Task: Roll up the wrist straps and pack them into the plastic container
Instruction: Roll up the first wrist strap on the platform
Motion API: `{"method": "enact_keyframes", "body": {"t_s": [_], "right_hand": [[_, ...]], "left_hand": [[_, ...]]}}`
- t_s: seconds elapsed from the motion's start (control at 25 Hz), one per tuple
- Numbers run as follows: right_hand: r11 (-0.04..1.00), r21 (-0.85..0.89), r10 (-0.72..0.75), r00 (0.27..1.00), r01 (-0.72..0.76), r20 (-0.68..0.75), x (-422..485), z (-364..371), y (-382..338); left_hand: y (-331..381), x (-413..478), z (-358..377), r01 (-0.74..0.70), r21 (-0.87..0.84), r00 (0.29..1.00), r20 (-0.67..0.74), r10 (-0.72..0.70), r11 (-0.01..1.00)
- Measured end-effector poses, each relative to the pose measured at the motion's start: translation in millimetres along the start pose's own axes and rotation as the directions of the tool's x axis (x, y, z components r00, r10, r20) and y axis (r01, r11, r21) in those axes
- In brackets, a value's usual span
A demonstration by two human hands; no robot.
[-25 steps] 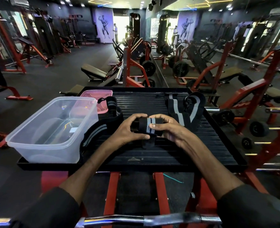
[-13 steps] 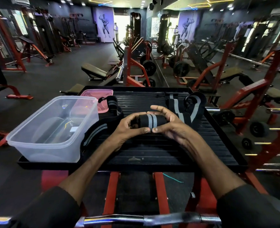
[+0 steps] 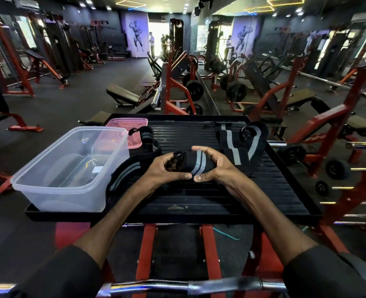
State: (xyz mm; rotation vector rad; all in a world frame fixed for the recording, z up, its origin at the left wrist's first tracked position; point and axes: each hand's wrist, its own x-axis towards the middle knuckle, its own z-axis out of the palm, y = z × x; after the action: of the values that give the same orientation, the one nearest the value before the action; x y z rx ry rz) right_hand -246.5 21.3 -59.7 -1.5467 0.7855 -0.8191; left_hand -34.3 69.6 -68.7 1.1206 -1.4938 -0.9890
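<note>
A rolled black wrist strap with grey stripes [image 3: 196,163] is held above the middle of the black ribbed platform [image 3: 199,203]. My left hand [image 3: 167,169] grips its left end and my right hand [image 3: 215,166] grips its right end, thumbs nearly touching below the roll. A clear plastic container [image 3: 70,168] stands on the platform's left side, holding no straps. One unrolled strap [image 3: 132,166] lies between the container and my left hand. More unrolled straps [image 3: 240,143] lie at the back right.
A pink lid [image 3: 132,134] lies behind the container. A chrome bar [image 3: 156,287] crosses the bottom of the view. Red gym frames, benches and weight plates surround the platform. People stand far off by the bright doorway.
The roll has been lifted slightly and turned further in my hands, and it looks tighter. My fingers have shifted around it. The other straps and the container have not moved.
</note>
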Motion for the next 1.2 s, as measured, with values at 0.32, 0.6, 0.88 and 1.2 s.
{"method": "enact_keyframes", "body": {"t_s": [0.32,0.6,0.88,1.2], "right_hand": [[0.94,-0.333,0.122,0.984,-0.072,0.133,-5,-8,-14],[0.882,-0.47,0.13,0.978,-0.038,0.164,-4,-8,-9],[0.809,-0.588,0.104,0.987,-0.014,0.121,-5,-23,-21],[0.468,-0.878,0.236,0.972,-0.1,0.016,0,-26,-54]], "left_hand": [[-8,2,-3,-0.012,0.0,0.999,-0.043,0.012,1.0],[-10,-1,7,-0.026,0.069,0.999,0.033,0.024,0.997],[-8,-2,15,-0.03,0.066,0.999,-0.012,0.031,0.997],[13,-10,-21,-0.07,0.066,0.962,-0.259,0.085,0.995]]}}
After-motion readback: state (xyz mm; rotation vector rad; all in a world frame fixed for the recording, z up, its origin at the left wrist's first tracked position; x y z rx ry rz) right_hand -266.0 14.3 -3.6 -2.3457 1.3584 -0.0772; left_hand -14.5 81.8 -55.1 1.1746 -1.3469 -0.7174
